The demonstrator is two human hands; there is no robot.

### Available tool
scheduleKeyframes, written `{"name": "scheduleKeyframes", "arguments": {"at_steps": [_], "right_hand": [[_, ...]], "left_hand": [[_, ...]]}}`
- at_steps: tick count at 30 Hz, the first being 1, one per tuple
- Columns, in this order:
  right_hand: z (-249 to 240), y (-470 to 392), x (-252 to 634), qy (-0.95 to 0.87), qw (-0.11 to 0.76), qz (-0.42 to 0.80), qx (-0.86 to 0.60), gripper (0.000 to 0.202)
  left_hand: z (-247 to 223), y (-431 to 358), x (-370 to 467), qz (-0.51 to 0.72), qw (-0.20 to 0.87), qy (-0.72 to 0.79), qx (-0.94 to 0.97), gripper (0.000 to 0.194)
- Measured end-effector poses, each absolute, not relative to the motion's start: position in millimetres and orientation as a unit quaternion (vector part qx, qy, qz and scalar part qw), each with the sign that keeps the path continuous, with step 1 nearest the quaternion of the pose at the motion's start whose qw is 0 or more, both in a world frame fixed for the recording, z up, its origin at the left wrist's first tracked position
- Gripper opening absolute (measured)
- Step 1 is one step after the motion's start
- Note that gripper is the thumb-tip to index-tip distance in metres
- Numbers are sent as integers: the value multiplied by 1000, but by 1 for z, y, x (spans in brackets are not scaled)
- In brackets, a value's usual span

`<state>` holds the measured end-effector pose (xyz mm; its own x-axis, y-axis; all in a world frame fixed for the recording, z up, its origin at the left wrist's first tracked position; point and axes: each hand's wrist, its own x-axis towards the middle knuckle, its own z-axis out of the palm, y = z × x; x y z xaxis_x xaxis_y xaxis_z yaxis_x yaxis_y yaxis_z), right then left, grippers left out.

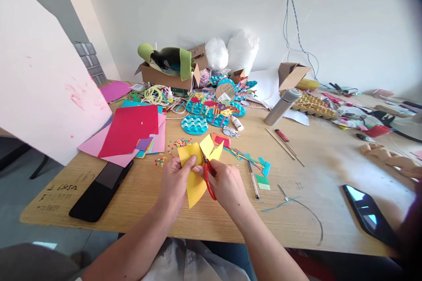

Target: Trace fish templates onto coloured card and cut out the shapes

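In my left hand point(180, 178) is a sheet of yellow paper point(195, 191), pinched between thumb and fingers above the table's front. My right hand point(227, 182) grips red-handled scissors point(208, 179), whose blades lie in a cut running through the paper. A partly cut yellow flap point(207, 145) stands up at the far side of the blades. Tiny colored paper dots point(182, 142) lie just beyond my left hand. Right of the scissors are a pen point(253, 180), a green paper piece point(263, 182) and thin colored paper strips point(242, 156).
Colored paper sheets point(132, 129) are stacked at left by a black phone point(101, 191). Blue wavy craft pieces point(194, 124) and a cardboard box point(166, 78) stand at the back. A grey flask point(282, 107), thin sticks point(281, 144) and another phone point(371, 215) are at right.
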<state>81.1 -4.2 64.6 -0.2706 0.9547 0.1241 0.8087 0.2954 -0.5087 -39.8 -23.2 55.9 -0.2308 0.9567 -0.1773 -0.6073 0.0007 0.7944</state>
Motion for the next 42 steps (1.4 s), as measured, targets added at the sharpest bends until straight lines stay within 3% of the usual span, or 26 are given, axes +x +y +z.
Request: {"name": "scheduleKeyframes", "arguments": {"at_steps": [31,42], "right_hand": [[62,-2,85,-725,291,346,-519,56],[72,-9,116,-666,386,329,-547,57]], "left_hand": [[54,-25,-48,651,580,421,248,31],[63,-32,-53,635,600,413,257,32]]}}
